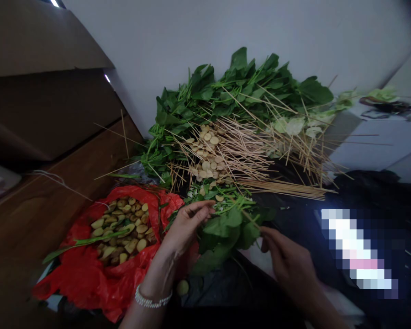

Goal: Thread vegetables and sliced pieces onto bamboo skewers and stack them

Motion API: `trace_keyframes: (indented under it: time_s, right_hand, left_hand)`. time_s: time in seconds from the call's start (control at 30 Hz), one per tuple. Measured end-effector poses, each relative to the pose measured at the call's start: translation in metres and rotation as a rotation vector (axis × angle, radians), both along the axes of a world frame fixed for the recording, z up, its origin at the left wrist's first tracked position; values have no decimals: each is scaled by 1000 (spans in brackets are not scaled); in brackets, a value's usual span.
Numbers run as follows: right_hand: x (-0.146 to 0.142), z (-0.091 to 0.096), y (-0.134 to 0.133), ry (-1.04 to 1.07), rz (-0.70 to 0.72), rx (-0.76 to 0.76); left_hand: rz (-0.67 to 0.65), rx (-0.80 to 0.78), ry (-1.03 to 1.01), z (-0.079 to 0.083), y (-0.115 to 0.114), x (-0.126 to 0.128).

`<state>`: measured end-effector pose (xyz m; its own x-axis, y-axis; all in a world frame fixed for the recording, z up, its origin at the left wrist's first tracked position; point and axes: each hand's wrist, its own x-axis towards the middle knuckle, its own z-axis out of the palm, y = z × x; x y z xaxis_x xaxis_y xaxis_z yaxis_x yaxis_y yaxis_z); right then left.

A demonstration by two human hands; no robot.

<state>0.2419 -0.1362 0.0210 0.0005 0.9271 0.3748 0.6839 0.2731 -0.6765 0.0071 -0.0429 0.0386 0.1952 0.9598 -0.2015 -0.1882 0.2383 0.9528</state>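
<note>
While left hand [187, 226] and right hand [287, 260] hold greens [226, 230] | red bag [89, 288] | skewers [281, 188]

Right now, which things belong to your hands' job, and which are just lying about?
Belonging: left hand, right hand, leafy green stems, thin pale wooden skewers, round cream slices, red plastic bag.
Lying about: thin white cord, dark tangle.

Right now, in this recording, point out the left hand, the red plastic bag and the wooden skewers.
Left hand [187, 227]: head view, on the back of the hand.
Red plastic bag [85, 285]: head view, on its lower folds.
Wooden skewers [281, 188]: head view, on the tight bunch lying lowest.
</note>
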Motion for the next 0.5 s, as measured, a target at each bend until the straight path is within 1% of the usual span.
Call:
trace_keyframes:
  time_s: [0.07,0.1,0.17,0.23,0.33,0.43,0.5]
  right_hand:
    - [20,9,-1,2,-129,-69]
    - [29,13,-2,-13,-172,-132]
    - [43,19,-3,-35,-276,-193]
    - [51,22,-4,-33,-346,-218]
    - [52,21,-3,-37,-351,-224]
    - [49,21,-1,-51,-301,-192]
    - [46,21,-1,-48,-277,-187]
  left_hand:
    - [36,74,90,-1,4,-7]
    - [42,107,158,-3,6,-10]
    - [7,168,317,-6,6,-12]
    - [-61,245,490,-12,3,-8]
    - [-134,400,787,-21,-3,7]
    - [-126,551,1134,-28,-7,22]
    - [-121,608,1287,-31,-8,27]
